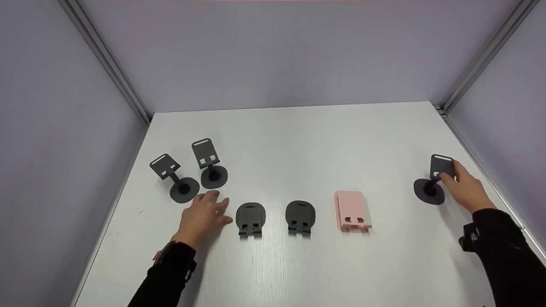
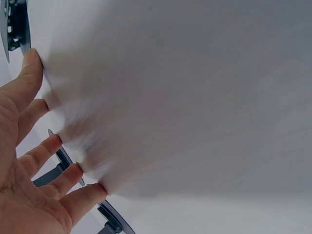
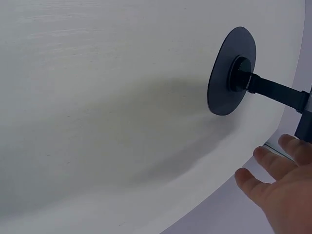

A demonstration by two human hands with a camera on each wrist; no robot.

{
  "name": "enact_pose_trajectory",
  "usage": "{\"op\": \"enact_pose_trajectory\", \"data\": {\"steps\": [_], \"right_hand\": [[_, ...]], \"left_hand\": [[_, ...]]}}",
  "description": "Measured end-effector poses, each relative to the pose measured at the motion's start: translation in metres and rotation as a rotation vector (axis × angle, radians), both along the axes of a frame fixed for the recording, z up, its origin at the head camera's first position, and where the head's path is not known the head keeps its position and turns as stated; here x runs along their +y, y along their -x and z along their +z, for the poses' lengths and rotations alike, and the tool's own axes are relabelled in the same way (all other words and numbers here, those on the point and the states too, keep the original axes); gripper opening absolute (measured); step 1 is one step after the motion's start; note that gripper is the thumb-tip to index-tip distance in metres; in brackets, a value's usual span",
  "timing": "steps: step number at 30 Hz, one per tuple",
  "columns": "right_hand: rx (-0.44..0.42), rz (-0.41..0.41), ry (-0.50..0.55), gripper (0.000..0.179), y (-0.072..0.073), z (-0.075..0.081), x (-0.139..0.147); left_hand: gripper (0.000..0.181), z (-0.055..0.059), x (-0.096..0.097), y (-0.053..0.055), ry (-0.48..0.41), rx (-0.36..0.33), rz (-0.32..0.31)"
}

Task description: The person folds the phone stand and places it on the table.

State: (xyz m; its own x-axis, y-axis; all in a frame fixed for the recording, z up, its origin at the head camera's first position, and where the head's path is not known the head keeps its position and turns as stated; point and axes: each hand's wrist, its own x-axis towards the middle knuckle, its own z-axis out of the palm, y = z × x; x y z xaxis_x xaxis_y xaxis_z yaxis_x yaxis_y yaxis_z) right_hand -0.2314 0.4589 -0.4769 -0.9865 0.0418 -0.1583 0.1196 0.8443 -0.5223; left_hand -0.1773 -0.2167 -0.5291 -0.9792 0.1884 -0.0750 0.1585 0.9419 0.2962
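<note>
Nearest, 2 black sleeves (image 1: pixel 164 277) reach in over a white, faintly grained table (image 1: pixel 273 273). The left hand (image 1: pixel 202 217) is spread loosely and grips nothing; in its wrist view the fingertips seem to rest on the table. Its thumb is just beside a dark grey phone stand folded into a flat rounded shape (image 1: pixel 250 217). To the right of that lies a 2nd folded dark grey stand (image 1: pixel 300 215), then a pale pink, rectangular folded stand (image 1: pixel 352 209).

Farther right, the right hand (image 1: pixel 467 189) pinches the slotted plate of a dark grey raised stand with a round base (image 1: pixel 431 189), near the table's right edge. Its other 3 fingers stretch loosely, clear of the stem. Whether the base touches the table, I cannot tell.

Beyond the left hand are 2 more raised dark grey stands, 1 nearer the left edge (image 1: pixel 178 183) and 1 slightly farther back (image 1: pixel 212 174). A pale lilac panel (image 1: pixel 273 55) closes the far side.

The step in hand looks like positioning the right-hand stand. The next move, I judge, calls for a level base and firm contact before the pinch loosens; the left hand is free.
</note>
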Motion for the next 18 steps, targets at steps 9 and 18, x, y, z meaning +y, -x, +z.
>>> {"op": "enact_pose_trajectory", "data": {"steps": [9,18], "right_hand": [[-0.067,-0.038,0.029,0.081,0.002,0.004,-0.004],[-0.008,-0.080,0.026,0.069,0.004,0.007,-0.019]], "left_hand": [[0.059,0.000,-0.001,0.001,-0.002,-0.004,0.003],[0.056,-0.003,-0.001,0.002,0.001,0.019,0.003]]}}
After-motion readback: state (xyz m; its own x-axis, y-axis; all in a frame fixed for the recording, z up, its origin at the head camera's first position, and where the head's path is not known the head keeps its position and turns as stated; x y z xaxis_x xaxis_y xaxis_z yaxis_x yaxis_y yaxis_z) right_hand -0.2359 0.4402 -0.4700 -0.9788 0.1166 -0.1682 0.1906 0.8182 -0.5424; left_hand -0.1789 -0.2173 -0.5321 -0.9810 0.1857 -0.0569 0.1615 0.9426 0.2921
